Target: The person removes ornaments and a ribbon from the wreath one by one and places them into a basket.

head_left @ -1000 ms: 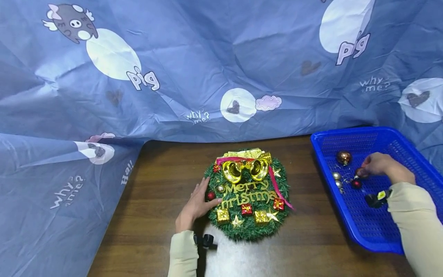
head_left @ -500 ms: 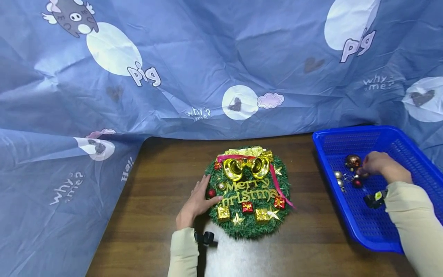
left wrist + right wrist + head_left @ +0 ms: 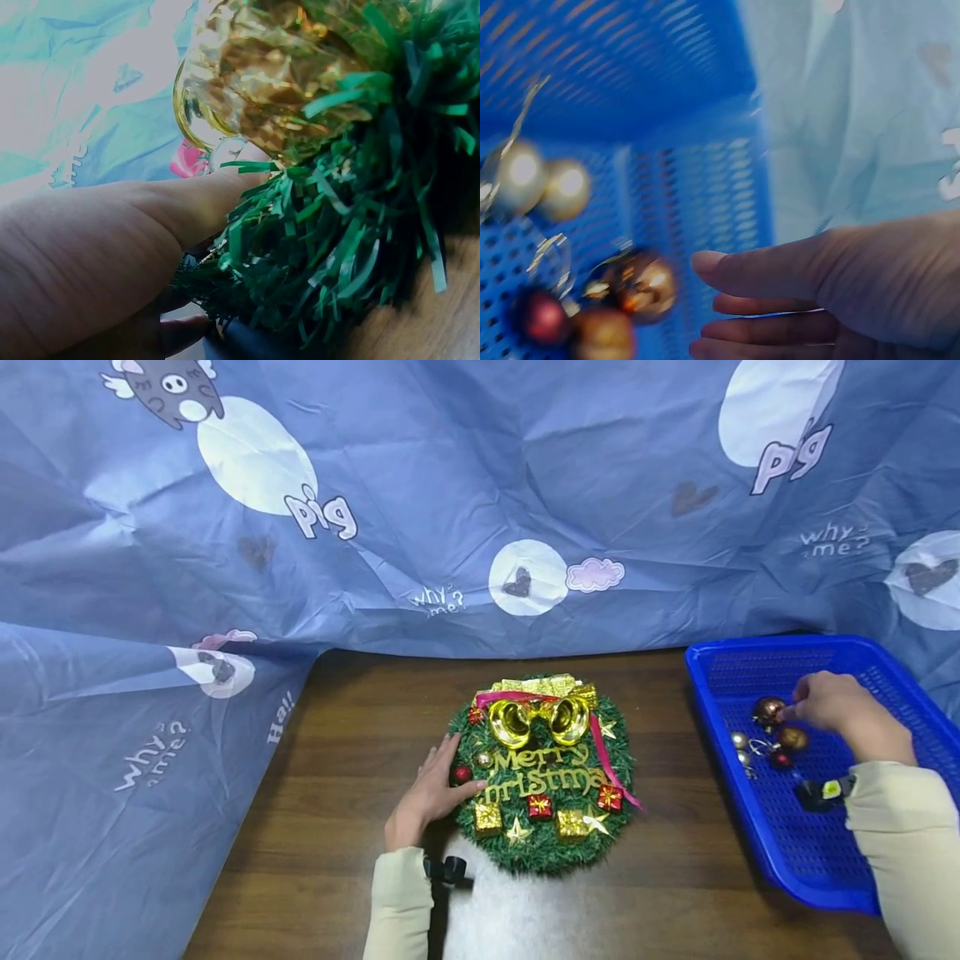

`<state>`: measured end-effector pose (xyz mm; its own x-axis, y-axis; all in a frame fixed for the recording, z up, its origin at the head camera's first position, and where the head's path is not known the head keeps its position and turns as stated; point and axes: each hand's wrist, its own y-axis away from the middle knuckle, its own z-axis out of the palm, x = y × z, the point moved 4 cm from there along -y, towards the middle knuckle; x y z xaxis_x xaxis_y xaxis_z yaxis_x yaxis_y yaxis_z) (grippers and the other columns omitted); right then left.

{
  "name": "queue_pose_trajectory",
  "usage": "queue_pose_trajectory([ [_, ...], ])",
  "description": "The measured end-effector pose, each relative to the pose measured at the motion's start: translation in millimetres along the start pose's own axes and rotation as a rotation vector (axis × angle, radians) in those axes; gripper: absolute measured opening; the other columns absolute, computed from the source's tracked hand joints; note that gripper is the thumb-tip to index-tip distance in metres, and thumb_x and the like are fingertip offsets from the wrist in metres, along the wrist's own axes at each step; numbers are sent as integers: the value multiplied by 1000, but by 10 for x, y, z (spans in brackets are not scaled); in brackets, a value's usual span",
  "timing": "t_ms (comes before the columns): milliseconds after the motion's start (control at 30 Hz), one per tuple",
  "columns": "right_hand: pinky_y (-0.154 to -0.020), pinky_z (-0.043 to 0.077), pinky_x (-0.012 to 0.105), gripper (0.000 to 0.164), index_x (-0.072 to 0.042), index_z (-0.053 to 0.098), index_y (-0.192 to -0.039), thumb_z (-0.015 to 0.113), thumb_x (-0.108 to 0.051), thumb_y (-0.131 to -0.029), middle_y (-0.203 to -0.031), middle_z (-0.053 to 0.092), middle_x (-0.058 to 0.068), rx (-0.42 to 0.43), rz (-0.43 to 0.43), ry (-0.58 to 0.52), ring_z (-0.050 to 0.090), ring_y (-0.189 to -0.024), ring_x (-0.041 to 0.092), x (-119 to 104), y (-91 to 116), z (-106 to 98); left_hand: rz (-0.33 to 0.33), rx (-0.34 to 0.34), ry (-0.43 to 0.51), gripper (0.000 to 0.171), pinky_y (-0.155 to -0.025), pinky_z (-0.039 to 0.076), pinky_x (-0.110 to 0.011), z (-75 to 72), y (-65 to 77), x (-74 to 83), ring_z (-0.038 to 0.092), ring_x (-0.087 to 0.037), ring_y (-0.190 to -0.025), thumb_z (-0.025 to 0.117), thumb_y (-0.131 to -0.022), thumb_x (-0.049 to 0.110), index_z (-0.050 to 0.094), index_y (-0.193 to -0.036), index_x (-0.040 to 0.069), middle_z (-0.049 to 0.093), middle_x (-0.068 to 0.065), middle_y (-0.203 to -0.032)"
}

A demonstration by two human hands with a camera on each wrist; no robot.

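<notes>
A green tinsel wreath lies flat on the table with gold bells, stars, small gift boxes, a pink ribbon and "Merry Christmas" lettering. My left hand rests against its left side, thumb over the top near a red bauble, fingers straight along the edge. My right hand is over the blue basket, fingertips close by a shiny copper bauble. In the right wrist view nothing shows between its extended thumb and fingers. Beside that bauble lie an amber bauble and a dark red one.
Two pale gold baubles with string loops lie by the basket's left wall. A blue printed cloth hangs behind the wooden table and along its left side.
My right hand no longer covers the amber bauble, which now lies loose in the basket; its fingers have shifted slightly away toward the copper one. My left hand stays on the wreath.
</notes>
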<state>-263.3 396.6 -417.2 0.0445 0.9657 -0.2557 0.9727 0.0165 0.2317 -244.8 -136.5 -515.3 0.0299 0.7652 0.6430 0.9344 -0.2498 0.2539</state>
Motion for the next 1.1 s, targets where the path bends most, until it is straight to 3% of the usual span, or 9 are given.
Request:
queue_pose_trajectory([
  [233,-81,42,66,47,13,58,-106,68,-26,-83,-108,57,39,117,-56,-2,49,-98,61,-410,74,-249,23,8,12,91,-119,6,-56,-14,11,20,5,-36,-148,67,-86,45,13,-155,18,7,-10,-162],
  [600,-81,45,58,42,10,60,-110,69,-23,-86,-101,64,30,272,-205,-24,59,-94,46,-1275,216,-533,21,4,6,90,-119,7,-55,-5,11,23,5,-35,-148,66,-87,45,13,-155,18,7,-9,-162],
  [1100,-82,47,55,38,4,63,-114,71,-21,-86,-104,67,23,284,-363,-79,62,-97,37,-2216,275,-504,12,1,8,92,-119,8,-55,-17,26,26,5,-34,-148,67,-86,46,12,-155,20,6,-9,-162],
])
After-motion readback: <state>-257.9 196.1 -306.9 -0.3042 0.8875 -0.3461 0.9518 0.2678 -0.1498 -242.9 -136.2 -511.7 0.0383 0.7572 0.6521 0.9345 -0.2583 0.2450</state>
